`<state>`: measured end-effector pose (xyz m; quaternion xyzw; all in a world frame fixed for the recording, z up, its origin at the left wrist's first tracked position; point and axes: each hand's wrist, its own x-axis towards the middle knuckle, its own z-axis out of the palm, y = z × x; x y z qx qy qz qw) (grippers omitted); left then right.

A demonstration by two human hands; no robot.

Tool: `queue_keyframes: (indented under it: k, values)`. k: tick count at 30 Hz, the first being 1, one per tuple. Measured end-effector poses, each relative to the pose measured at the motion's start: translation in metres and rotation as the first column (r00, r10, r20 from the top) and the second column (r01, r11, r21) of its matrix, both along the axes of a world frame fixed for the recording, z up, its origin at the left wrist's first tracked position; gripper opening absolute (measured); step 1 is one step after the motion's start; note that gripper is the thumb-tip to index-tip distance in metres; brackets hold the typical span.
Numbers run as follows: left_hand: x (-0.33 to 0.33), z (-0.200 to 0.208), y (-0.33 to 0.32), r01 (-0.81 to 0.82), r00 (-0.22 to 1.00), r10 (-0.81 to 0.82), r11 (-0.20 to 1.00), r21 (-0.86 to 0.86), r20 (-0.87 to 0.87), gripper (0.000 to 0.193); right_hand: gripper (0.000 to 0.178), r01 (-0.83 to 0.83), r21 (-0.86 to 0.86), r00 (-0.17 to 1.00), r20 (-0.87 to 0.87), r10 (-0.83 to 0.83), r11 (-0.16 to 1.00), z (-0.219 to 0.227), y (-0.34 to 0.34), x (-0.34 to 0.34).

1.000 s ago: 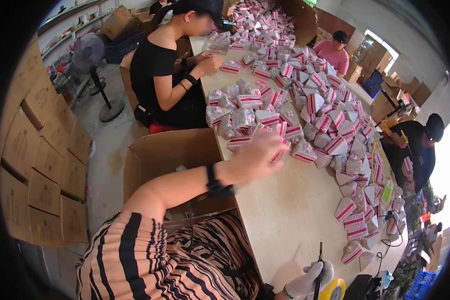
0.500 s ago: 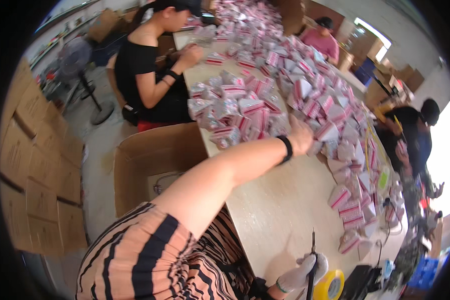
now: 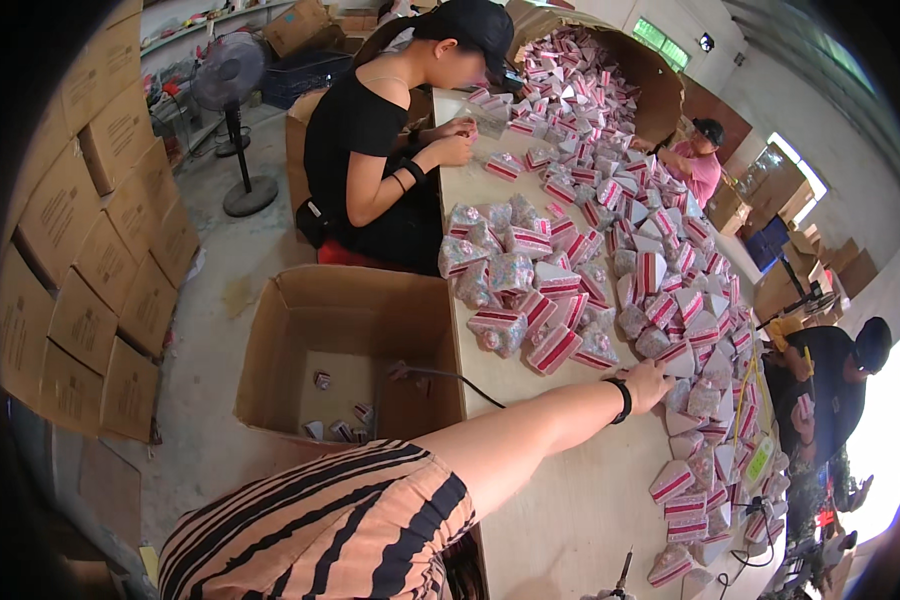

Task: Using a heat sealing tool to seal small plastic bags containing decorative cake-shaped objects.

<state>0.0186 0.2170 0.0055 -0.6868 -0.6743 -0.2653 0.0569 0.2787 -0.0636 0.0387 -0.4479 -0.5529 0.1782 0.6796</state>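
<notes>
My left hand (image 3: pixel 652 386), bare with a black band at the wrist, reaches across the table to the near side of a long pile of small wedge-shaped packets (image 3: pixel 685 330). These are whitish with pink-red stripes. Its fingers stretch against the packets, partly hidden among them; none is visibly lifted. At the lower edge only a sliver of my white-gloved right hand (image 3: pixel 610 596) shows. From it rises the thin metal tip of a slim tool, apparently a soldering iron (image 3: pixel 624 572); its handle is out of view.
A cluster of larger clear bags (image 3: pixel 525 280) lies left of the pile. An open cardboard box (image 3: pixel 355 300) with a few packets stands beside the table (image 3: pixel 570 480). Co-workers sit along both sides. Stacked cartons (image 3: pixel 100 250) and a fan (image 3: pixel 230 80) stand left. Cables lie at the lower right.
The view has shifted. My left hand has come nearer along the pile's edge. My right hand has mostly left the picture at the bottom, as has the yellow tape roll beside it.
</notes>
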Motion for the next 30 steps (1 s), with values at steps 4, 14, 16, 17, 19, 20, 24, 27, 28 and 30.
queue_keyframes:
  k: [4,14,16,17,19,20,24,27,28,30]
  values:
    - [-0.002,0.003,-0.022,0.128,0.991,-0.128,0.992,-0.003,0.028,0.035,0.019,-0.040,0.008,0.999,0.005,0.040,0.999,0.001,-0.002,-0.004]
    - [-0.017,0.010,-0.147,0.542,-0.272,-0.049,0.817,0.195,0.961,0.054,0.016,-0.036,0.017,0.996,-0.077,0.037,0.999,0.011,-0.009,-0.018]
    - [-0.019,0.006,-0.169,0.581,-0.376,-0.020,0.773,0.253,0.926,0.059,0.015,-0.078,-0.003,0.992,-0.102,0.077,0.997,0.016,-0.012,-0.023]
    - [-0.019,0.003,-0.178,0.571,-0.501,0.028,0.762,0.306,0.865,0.060,0.014,-0.056,-0.012,0.993,-0.105,0.055,0.998,0.017,-0.014,-0.027]
    - [-0.015,-0.004,-0.189,0.574,-0.633,0.097,0.724,0.383,0.768,0.061,0.018,-0.074,-0.009,0.991,-0.110,0.073,0.997,0.020,-0.017,-0.033]
    - [-0.011,-0.006,-0.192,0.591,-0.636,0.115,0.708,0.386,0.763,0.061,0.021,-0.109,0.008,0.987,-0.118,0.109,0.994,0.022,-0.019,-0.035]
    - [0.003,-0.010,-0.195,0.602,-0.628,0.118,0.701,0.384,0.769,0.050,0.023,-0.095,-0.015,0.994,-0.057,0.094,0.995,0.024,-0.023,-0.037]
    - [0.008,-0.009,-0.196,0.555,-0.673,0.177,0.763,0.332,0.718,0.046,0.020,-0.102,-0.004,0.991,-0.088,0.102,0.995,0.020,-0.023,-0.036]
    - [0.008,-0.010,-0.198,0.571,-0.670,0.197,0.753,0.327,0.716,0.046,0.020,-0.080,-0.011,0.993,-0.087,0.079,0.997,0.019,-0.024,-0.035]
    - [0.008,-0.013,-0.203,0.497,-0.721,0.153,0.793,0.351,0.675,0.047,0.019,-0.024,-0.086,0.994,-0.108,0.015,0.996,0.014,-0.025,-0.036]
